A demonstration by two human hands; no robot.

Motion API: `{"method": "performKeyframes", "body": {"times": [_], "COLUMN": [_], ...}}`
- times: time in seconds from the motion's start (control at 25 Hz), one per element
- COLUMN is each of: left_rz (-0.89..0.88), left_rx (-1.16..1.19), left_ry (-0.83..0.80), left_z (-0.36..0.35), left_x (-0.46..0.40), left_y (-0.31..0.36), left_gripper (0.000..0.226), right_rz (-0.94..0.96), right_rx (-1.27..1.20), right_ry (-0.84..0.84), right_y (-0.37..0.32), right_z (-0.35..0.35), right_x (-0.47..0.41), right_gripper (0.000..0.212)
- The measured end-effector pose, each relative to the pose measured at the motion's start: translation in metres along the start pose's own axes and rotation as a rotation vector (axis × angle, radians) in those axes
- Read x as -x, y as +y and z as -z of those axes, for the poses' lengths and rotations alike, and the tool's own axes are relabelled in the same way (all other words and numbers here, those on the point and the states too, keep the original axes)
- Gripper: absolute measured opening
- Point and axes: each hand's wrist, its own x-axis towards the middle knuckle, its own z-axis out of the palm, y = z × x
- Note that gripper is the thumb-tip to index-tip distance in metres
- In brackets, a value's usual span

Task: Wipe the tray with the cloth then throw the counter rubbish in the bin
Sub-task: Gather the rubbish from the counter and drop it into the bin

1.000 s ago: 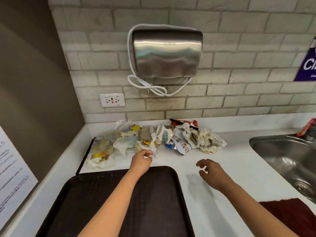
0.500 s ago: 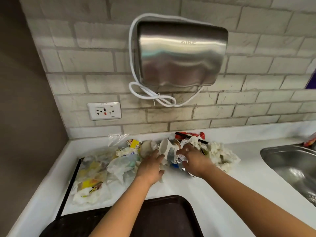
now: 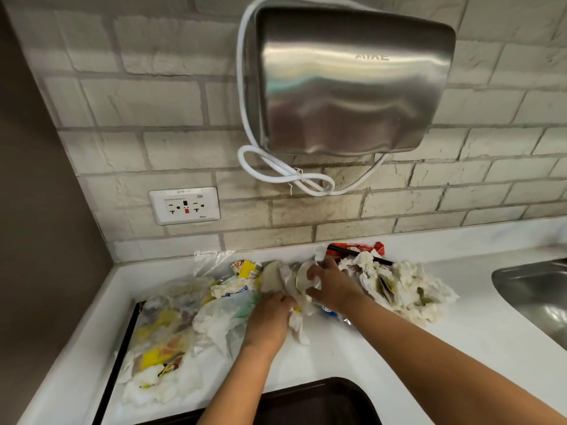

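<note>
Looks like the rubbish step now. Left hand clutches crumpled tissue, right hand grips a paper cup, pile at 12 o'clock, tray at 6. Next: scoop everything, find the bin.

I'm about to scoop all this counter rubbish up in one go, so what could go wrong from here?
The pile of rubbish is loose and spread wide. The left hand and right hand grip only its middle, so the crumpled tissues and plastic bag at the ends may get left behind or fall. Scraps could also drop onto the tray or slide towards the sink.
</note>
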Motion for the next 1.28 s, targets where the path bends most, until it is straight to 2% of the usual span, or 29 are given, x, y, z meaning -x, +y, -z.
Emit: {"method": "performKeyframes", "body": {"times": [0.12, 0.2, 0.36, 0.44, 0.64, 0.76, 0.92, 1.08, 1.28], "left_rz": [0.211, 0.346, 0.508, 0.565, 0.698, 0.717, 0.731, 0.673, 0.608], "left_rx": [0.342, 0.561, 0.854, 0.963, 1.397, 1.443, 1.475, 1.541, 1.401], "left_ry": [0.246, 0.326, 0.277, 0.245, 0.222, 0.227, 0.217, 0.194, 0.065], "left_z": [0.008, 0.011, 0.013, 0.011, 0.018, 0.023, 0.031, 0.039, 0.037], "left_x": [0.006, 0.010, 0.018, 0.025, 0.039, 0.051, 0.070, 0.095, 0.131], "left_y": [-0.006, -0.006, 0.004, 0.013, 0.032, 0.044, 0.064, 0.104, 0.169], "left_gripper": [0.018, 0.013, 0.021, 0.022, 0.025, 0.026, 0.025, 0.018, 0.015], "right_rz": [-0.028, -0.027, -0.014, -0.017, -0.056, -0.107, -0.116, -0.120, -0.145], "right_rx": [-0.171, -0.263, -0.464, -0.573, -1.162, -1.341, -1.381, -1.435, -1.431], "right_ry": [0.125, 0.174, 0.258, 0.298, 0.399, 0.414, 0.432, 0.413, 0.447], "right_y": [0.002, 0.005, 0.014, 0.020, 0.020, 0.020, 0.036, 0.063, 0.105], "right_z": [-0.001, -0.001, 0.001, -0.001, 0.010, 0.024, 0.032, 0.039, 0.037], "right_x": [0.008, 0.020, 0.054, 0.069, 0.098, 0.114, 0.135, 0.183, 0.255], "right_gripper": [0.030, 0.030, 0.020, 0.023, 0.026, 0.021, 0.024, 0.022, 0.022]}}
